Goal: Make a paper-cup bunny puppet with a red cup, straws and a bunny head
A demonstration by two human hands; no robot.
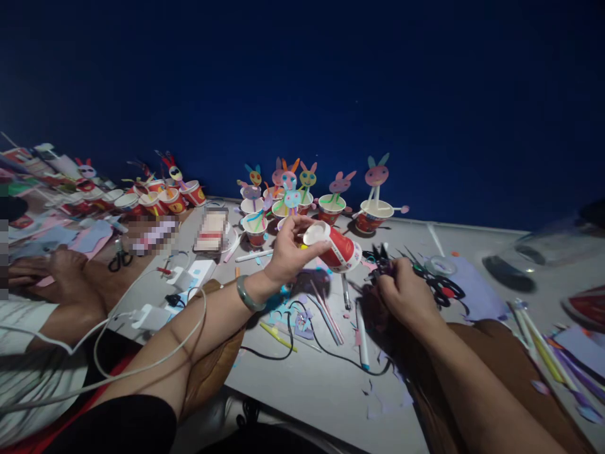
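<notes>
My left hand point(295, 249), with a bracelet at the wrist, grips a red and white paper cup point(341, 247) above the table. The cup is tilted on its side, its white round end between my thumb and fingers. My right hand point(401, 291) is closed around a dark tool with two pointed jaws point(379, 257), a little right of the cup; its exact kind is hard to make out. Behind the cup stand several paper cups point(331, 205) with paper rabbit heads on straws. Below my hands lie straws point(328, 315), a marker point(363, 334) and paper scraps.
Black-handled scissors point(442, 290) and a tape roll point(440, 265) lie to the right. A power strip point(201, 277) with chargers and white cables point(101, 343) is at left. Another person's hand point(63, 265) rests near more decorated cups point(172, 200). A blue wall point(302, 82) rises behind.
</notes>
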